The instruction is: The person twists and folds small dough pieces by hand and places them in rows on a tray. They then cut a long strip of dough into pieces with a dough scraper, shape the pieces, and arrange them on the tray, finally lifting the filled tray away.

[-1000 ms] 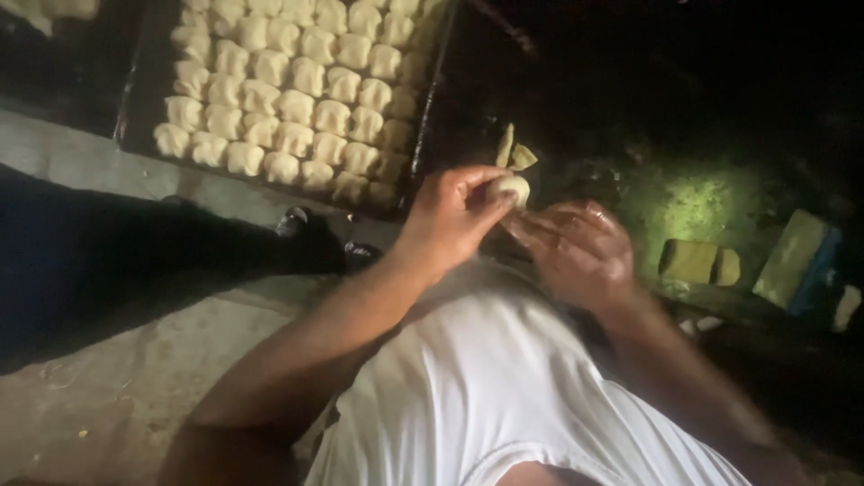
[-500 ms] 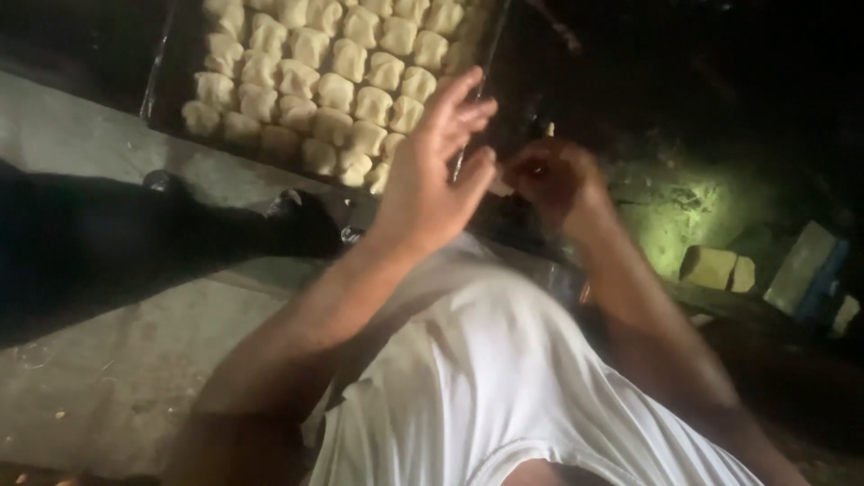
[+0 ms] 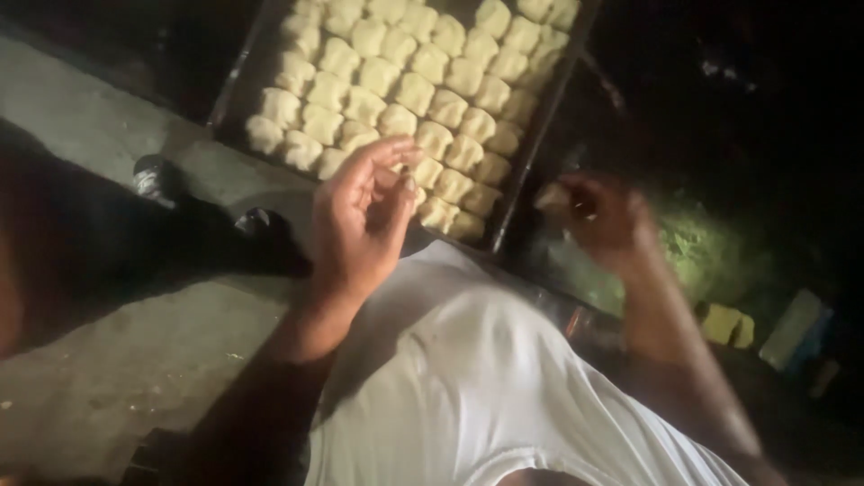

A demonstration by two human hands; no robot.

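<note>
The left hand [image 3: 364, 220] is half open with curled fingers and holds nothing, hanging over the near edge of the dark tray [image 3: 531, 153]. The right hand [image 3: 603, 216] pinches a small dough piece [image 3: 551, 196] just beside the tray's near corner. The dough balls [image 3: 423, 81] sit packed in rows, so many fit.

I see matt, soft dough pieces [image 3: 414, 90] on a dark metal tray [image 3: 236, 85]. Floor [image 3: 108, 360] looks rough concrete. Shirt [image 3: 477, 396] is smooth white cloth.
</note>
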